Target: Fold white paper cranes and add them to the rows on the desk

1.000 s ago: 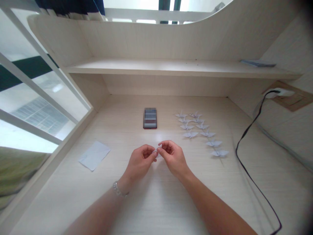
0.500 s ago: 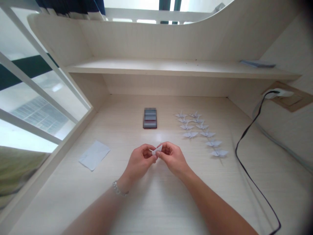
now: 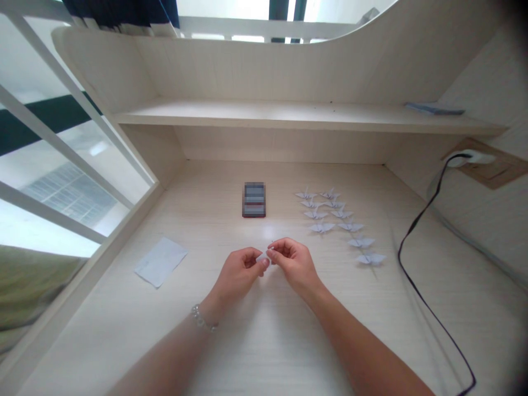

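Observation:
My left hand (image 3: 239, 273) and my right hand (image 3: 293, 263) meet just above the pale wooden desk (image 3: 264, 341), fingertips pinched together on a small folded piece of white paper (image 3: 262, 257). Only a corner of the paper shows between the fingers. A bracelet sits on my left wrist. To the right of my hands, several folded white paper cranes (image 3: 340, 223) lie in two rows on the desk.
A flat sheet of white paper (image 3: 160, 261) lies at the left of the desk. A dark phone (image 3: 253, 199) rests behind my hands. A black cable (image 3: 416, 275) runs from a wall socket (image 3: 474, 159) down the right side. A shelf (image 3: 289, 113) spans the back.
The small paper stuck out as a pointed flap half a second ago; now it is tucked lower between the fingertips. Both hands stay in nearly the same place.

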Motion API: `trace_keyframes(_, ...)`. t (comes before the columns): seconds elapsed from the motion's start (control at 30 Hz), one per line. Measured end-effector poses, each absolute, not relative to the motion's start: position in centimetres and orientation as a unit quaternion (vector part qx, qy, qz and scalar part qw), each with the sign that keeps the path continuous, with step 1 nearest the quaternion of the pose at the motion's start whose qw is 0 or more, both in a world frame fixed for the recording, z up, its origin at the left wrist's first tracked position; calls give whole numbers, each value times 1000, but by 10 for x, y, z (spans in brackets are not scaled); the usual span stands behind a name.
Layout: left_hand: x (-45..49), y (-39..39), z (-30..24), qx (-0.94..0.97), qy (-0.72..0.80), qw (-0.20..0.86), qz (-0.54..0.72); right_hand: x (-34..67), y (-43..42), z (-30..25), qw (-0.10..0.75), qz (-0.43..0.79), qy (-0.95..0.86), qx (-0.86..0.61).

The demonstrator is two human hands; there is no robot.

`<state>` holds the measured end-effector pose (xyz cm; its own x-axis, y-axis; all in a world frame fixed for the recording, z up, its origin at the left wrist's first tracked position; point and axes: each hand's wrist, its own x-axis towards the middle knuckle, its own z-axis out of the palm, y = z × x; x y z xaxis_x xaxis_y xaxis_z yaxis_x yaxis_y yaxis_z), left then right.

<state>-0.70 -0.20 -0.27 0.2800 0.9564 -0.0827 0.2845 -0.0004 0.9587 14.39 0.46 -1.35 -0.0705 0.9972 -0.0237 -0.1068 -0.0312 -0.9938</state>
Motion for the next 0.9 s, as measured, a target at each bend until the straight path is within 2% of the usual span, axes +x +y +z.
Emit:
trace_keyframes(0.2,-8,-2,-5,635,513,479,324,146,5,-15,478,520,-511,-490)
trace_keyframes(0.3,-8,-2,-7,633,516,476,327,146,6,-16,474,553,-501,-467)
trace_keyframes(0.47,-9,-3,-6,643,524,456,322,146,4,-12,423,548,-553,-464)
trace_keyframes(0.57,-9,-3,-4,642,518,465,321,147,2,-10,431,525,-557,-478)
trace_keyframes(0.9,-9,-2,-4,634,506,488,323,150,6,-14,455,555,-523,-460)
